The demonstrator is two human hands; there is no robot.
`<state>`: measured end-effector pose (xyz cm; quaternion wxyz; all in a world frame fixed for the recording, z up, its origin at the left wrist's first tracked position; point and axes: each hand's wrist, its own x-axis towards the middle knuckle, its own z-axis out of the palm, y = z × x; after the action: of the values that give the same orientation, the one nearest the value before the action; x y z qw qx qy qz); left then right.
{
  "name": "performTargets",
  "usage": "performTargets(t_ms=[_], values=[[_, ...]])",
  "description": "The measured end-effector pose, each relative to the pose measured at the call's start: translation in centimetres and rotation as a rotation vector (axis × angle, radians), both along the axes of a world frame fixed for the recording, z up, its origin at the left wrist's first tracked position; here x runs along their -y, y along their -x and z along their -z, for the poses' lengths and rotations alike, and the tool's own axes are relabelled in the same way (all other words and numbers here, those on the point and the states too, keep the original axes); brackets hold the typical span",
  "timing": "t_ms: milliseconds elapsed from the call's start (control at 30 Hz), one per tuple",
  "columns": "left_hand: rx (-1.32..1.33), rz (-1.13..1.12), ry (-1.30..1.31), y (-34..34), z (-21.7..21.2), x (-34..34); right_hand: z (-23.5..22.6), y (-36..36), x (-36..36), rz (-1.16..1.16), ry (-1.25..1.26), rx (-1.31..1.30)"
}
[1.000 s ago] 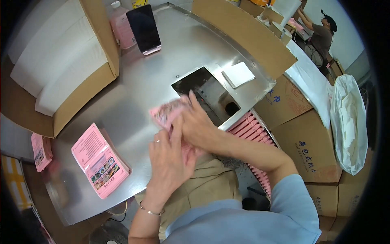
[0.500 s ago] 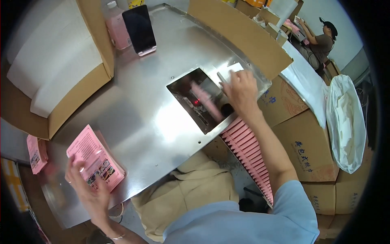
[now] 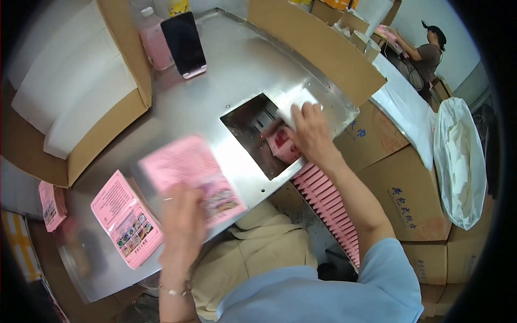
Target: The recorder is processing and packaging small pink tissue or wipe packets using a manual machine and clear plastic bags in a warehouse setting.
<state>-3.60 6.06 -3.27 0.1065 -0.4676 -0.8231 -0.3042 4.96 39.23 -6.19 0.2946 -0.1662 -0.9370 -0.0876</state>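
Note:
My left hand (image 3: 186,218), blurred by motion, grips a pink printed paper sleeve (image 3: 191,177) above the steel table. To its left lies a stack of matching pink sleeves (image 3: 128,220), printed with text and small pictures. My right hand (image 3: 315,132) is at the right rim of a rectangular opening in the tabletop, its fingers bent over a white folded paper pad (image 3: 296,106). Inside the opening (image 3: 245,121), below that hand, sits a pink piece with red print (image 3: 283,145). A small red light glows beside it.
A phone on a stand (image 3: 184,46) and a pink-filled bottle (image 3: 156,40) stand at the back. An open carton (image 3: 107,126) borders the left. Several pink packets line a chute (image 3: 331,210) below the table. Cartons (image 3: 404,194) and a white bag (image 3: 458,161) are right; another person (image 3: 428,56) works beyond.
My left hand has moved right from the stack, carrying a pink sleeve. My right hand has shifted slightly down and left with the white pad. The pink piece in the opening looks different.

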Motion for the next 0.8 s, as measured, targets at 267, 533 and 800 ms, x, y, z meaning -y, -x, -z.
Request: performTargets(t_ms=[267,533,800], values=[[0.055,0.125,0.026,-2.4,1.0,-2.1,-2.0,-1.0,9.0,-0.69,0.326,-0.152],[-0.005,-0.196,0.133,-2.3,2.1,-3.2,-1.8,5.9,13.7,-0.656,0.155,0.258],[0.059,-0.249,0.214,-1.6,2.0,-0.9,-1.3,4.8,14.2,-0.816,0.476,-0.166]])
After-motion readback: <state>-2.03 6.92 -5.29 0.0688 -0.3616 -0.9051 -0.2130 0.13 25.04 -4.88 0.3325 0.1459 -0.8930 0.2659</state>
